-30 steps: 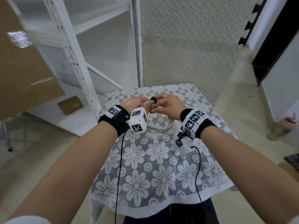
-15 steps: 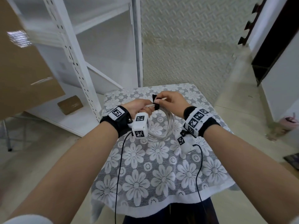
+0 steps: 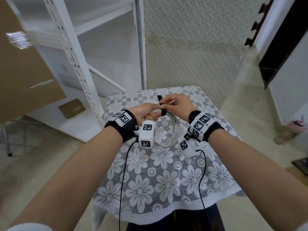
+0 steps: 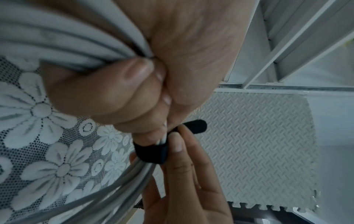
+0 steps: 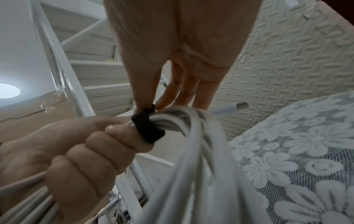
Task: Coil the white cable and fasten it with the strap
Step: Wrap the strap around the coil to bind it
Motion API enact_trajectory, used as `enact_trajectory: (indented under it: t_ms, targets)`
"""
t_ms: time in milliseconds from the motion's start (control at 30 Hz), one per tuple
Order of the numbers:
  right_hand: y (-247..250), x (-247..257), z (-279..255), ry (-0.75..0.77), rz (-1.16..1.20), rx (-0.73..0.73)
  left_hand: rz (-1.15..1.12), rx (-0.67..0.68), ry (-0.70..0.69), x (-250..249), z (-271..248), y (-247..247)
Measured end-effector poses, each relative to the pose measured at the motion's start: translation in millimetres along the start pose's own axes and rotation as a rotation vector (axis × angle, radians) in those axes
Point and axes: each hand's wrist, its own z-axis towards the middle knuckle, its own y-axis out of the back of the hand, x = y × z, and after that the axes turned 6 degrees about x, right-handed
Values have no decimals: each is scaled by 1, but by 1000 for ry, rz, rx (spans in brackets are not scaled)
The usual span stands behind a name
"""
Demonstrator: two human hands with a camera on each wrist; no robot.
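The white cable (image 3: 168, 129) hangs in several round loops above the lace-covered table (image 3: 166, 172). My left hand (image 3: 148, 112) grips the top of the bundle in a fist (image 4: 107, 97). A black strap (image 4: 151, 153) is wound round the loops just beyond my left fingers (image 5: 147, 128). Its free end (image 3: 159, 98) sticks up. My right hand (image 3: 176, 105) pinches the strap between thumb and forefinger (image 5: 148, 108), the other fingers held out straight.
A white metal shelf rack (image 3: 80, 67) stands to the left behind the table, with cardboard boxes (image 3: 23, 77) beside it. A patterned foam mat (image 3: 191, 44) lines the wall behind. Black camera wires (image 3: 123, 180) hang from both wrists over the table's front edge.
Both hands have lifted a little with the coil. The strap, at first a small bit between the fingertips, now goes round the bundle with its end pulled upward by my right hand.
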Motion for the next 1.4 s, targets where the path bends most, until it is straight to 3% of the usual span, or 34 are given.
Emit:
enact_trajectory:
  t_ms: [133, 300, 500, 967, 1400]
  targets:
    - [2, 1, 1, -20, 17, 67, -32, 12, -2, -1, 1, 3]
    - [2, 4, 0, -63, 216, -63, -76, 13, -14, -2, -1, 7]
    - [3, 7, 0, -114, 175, -55, 11, -43, -41, -2, -10, -3]
    - [-3, 5, 1, -262, 292, -28, 232, -20, -74, 3, -12, -6]
    - [-2, 10, -3, -158, 335, -35, -11, 92, -76, 0, -8, 12]
